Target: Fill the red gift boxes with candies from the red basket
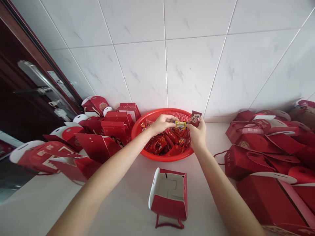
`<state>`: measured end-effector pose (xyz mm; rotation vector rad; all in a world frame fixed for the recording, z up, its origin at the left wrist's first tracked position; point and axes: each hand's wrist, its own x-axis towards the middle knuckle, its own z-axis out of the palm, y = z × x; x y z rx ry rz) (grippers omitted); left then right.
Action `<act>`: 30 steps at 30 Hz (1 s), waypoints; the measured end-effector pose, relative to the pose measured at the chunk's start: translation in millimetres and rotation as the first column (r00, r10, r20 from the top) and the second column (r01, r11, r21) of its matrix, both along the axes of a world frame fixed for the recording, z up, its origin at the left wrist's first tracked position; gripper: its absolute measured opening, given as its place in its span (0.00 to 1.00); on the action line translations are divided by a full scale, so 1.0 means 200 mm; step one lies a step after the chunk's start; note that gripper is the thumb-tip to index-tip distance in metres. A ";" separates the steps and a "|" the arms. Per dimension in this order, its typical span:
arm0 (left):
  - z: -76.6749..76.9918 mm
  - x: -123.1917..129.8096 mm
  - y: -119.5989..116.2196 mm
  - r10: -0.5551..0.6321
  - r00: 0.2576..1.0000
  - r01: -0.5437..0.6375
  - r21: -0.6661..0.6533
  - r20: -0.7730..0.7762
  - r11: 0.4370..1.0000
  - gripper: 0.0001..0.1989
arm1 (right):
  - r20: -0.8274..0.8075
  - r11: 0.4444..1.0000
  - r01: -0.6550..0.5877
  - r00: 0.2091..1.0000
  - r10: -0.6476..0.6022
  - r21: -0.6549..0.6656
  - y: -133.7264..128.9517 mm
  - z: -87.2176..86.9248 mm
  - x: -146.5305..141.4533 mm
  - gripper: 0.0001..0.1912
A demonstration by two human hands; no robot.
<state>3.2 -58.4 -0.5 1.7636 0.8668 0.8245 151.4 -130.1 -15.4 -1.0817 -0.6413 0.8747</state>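
Observation:
Above a red plastic basket point(134, 139) full of red-wrapped sweets point(169, 142), my two hands are close together. My left hand point(162, 124) is closed, its fingertips at the left end of a yellow and blue wrapped candy point(180, 125). The fingers of my right hand point(199, 133) grip a brown candy packet point(196, 118), which stands up out of the grip. Its thumb side also meets the right end of the yellow candy. Nearer to me, between my forearms, lies a red gift box point(168, 206) with its top open, white inside, and a dark red cord handle.
Red gift boxes point(91, 144) crowd the left of the white table point(133, 203). More closed red boxes point(263, 157) are piled on the right. A tiled wall point(140, 65) rises behind, and a dark door point(14, 65) with a metal handle is at left.

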 end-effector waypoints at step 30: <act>-0.07 0.06 0.00 0.168 0.840 0.037 0.364 -0.516 0.931 0.16 | -0.030 0.997 0.059 0.998 -0.057 0.057 0.01 0.00 0.00 0.11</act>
